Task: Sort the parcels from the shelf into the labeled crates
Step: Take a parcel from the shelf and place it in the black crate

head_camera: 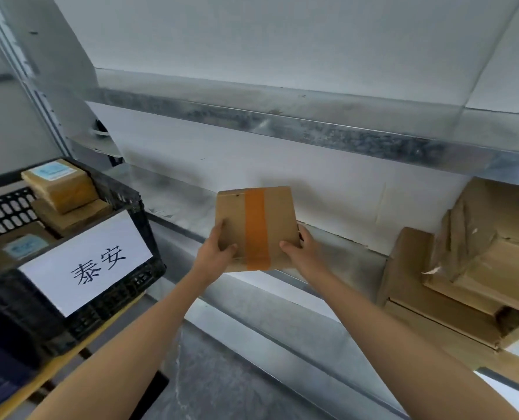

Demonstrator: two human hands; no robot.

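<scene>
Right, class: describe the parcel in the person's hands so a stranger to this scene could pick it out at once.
Find the metal shelf, a black labelled crate to its left and piled cardboard boxes at its right. Between them, the left hand and right hand hold a flat brown parcel. It alone has an orange tape stripe down its face.
</scene>
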